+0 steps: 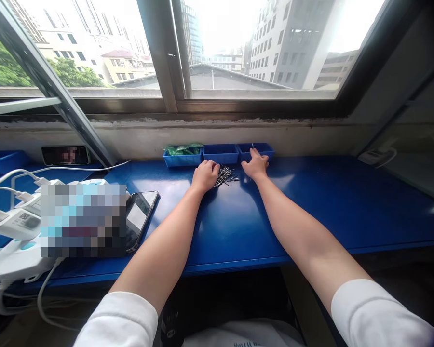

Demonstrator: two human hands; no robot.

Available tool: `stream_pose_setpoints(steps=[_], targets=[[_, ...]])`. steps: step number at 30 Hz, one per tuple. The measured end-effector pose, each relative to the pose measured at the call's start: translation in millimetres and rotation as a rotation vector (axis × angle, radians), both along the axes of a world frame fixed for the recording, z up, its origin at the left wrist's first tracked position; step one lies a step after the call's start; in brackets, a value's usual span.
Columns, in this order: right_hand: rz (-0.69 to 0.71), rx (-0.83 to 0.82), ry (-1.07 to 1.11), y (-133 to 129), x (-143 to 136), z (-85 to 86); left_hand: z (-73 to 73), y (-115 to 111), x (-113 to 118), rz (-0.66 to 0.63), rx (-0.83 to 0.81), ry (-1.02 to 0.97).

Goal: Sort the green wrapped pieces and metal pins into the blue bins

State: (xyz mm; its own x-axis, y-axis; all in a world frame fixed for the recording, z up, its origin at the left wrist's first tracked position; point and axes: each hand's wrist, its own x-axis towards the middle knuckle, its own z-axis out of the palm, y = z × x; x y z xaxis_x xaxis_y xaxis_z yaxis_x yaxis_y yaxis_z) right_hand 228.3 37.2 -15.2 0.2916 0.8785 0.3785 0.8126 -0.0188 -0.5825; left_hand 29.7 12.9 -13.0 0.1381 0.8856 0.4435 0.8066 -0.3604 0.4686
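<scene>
Three shallow blue plastic bins stand in a row against the wall just above the middle of the frame: the left bin (183,157) holds crumpled green bags, the middle bin (221,153) shows nothing that can be made out, and the right bin (256,150) has a thin dark pin standing up near its back edge, the rest of its inside hidden from view. Just in front of the middle bin a small heap of dark metal pins (224,175) lies on the glossy blue surface (347,202), thin, short and scattered at all angles. The left hand (204,175) is curled with the fingers drawn together, knuckles up, touching the left edge of the heap; whether it grips any pin cannot be told. The right hand (255,166) rests just right of the heap with its fingers reaching up to the front wall of the right bin; whether anything is pinched between them cannot be told. Both forearms are bare, with white sleeves at the bottom of the frame. At lower left lie a dark smartphone (140,219), white chargers with cables (16,221) and a blurred patch
</scene>
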Motion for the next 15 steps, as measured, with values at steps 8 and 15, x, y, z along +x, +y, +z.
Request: stream_pose_setpoints(steps=[8,15], targets=[[0.050,0.087,-0.032,-1.7,-5.1,-3.1,-6.1,3.0,-0.7,-0.037,-0.087,0.074],[0.494,0.123,-0.123,-13.4,-25.4,-3.8,-12.5,5.3,-1.0,-0.160,-0.106,0.143]])
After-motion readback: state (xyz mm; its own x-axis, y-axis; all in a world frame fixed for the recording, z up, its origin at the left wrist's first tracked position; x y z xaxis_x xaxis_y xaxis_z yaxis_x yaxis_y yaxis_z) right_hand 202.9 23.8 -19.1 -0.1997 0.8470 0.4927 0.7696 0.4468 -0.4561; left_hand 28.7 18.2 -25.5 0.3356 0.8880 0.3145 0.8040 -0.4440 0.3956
